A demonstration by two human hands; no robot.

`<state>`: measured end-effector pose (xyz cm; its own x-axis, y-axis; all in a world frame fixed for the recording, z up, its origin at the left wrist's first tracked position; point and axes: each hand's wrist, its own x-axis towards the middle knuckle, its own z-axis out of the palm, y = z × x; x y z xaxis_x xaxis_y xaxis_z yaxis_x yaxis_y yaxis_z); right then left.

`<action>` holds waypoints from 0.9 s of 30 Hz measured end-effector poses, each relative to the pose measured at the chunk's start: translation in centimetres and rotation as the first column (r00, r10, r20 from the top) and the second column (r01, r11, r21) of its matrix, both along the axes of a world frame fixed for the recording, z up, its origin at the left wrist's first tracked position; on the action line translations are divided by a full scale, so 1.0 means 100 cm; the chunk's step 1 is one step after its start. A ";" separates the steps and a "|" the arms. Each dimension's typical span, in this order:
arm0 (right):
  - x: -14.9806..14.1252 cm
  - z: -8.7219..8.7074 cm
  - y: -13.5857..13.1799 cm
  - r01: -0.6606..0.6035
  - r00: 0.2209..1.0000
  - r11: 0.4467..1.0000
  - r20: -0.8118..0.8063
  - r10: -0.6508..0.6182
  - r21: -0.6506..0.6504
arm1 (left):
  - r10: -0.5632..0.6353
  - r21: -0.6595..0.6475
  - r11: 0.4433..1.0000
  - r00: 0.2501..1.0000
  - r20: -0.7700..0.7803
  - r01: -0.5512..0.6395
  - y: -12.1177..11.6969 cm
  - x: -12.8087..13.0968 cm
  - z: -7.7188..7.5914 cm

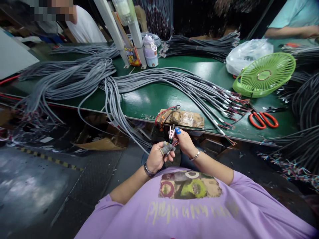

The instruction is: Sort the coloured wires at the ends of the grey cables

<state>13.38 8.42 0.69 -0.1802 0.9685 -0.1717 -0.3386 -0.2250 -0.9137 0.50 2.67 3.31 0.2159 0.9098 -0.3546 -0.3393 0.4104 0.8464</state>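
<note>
My left hand (pixel 158 155), with grey coverings on some fingertips, is closed around the end of a grey cable in front of my body. Thin coloured wires (pixel 175 142) fan out between my two hands. My right hand (pixel 186 143), with blue wrapping on the thumb, pinches at these wires from the right. Just above the fingers, at the table edge, is a small pale pink-and-white piece (pixel 171 132); whether the right fingers touch it is unclear. Behind it, a worn wooden block (pixel 190 119) with a red and a black lead lies on the table's front edge.
Grey cables (pixel 149 78) run across the green table (pixel 139 103), their stripped ends at the right. Orange-handled scissors (pixel 263 120), a green fan (pixel 266 74), a plastic bag (pixel 249 54) and a purple bottle (pixel 151 53) stand around. Other people are at the far side.
</note>
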 end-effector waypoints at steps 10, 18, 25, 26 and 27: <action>-0.009 0.000 0.011 -0.144 0.920 0.947 -0.391 0.021 -0.288 | 0.004 -0.026 1.000 1.000 -0.017 -0.005 0.004 0.005 -0.004; -0.001 0.002 0.005 -0.250 0.899 0.923 -0.423 0.109 -0.293 | 0.014 -0.001 1.000 0.999 -0.044 -0.014 -0.001 0.002 -0.006; 0.007 0.008 0.003 -0.341 0.880 0.897 -0.432 0.198 -0.283 | 0.054 0.067 0.997 0.992 -0.115 -0.046 -0.015 0.005 -0.005; 0.006 0.008 0.003 -0.320 0.885 0.910 -0.425 0.187 -0.265 | 0.070 0.084 0.995 0.990 -0.122 -0.060 -0.015 0.006 -0.005; 0.006 0.008 0.003 -0.295 0.891 0.923 -0.419 0.173 -0.247 | 0.088 0.096 0.992 0.988 -0.126 -0.076 -0.015 0.006 -0.005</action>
<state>13.93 8.74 1.45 -0.5059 0.8037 -0.3134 -0.5496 -0.5803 -0.6010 1.14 1.15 2.77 0.0970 0.9522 -0.2895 -0.2537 0.3050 0.9180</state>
